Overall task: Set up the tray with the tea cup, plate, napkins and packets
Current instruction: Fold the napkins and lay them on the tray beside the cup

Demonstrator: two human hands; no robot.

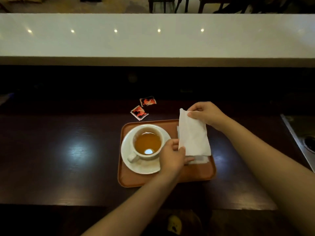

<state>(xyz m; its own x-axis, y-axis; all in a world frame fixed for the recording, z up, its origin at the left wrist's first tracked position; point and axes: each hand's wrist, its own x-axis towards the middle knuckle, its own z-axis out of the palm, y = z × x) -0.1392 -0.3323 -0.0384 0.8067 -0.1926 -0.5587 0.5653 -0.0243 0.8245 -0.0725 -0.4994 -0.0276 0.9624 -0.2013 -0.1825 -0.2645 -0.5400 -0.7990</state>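
Both forearms reached over the tray (144,183); left hand (172,157) and right hand (206,114) fingers pinched opposite corners of a white napkin (193,135) beside the tea cup (147,142).

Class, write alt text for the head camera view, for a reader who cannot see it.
Both hands hold a white napkin over the right side of an orange tray, the left hand at its near corner and the right hand at its far edge. A cup of tea on a white plate fills the tray's left side; two red packets lie on the dark table beyond.
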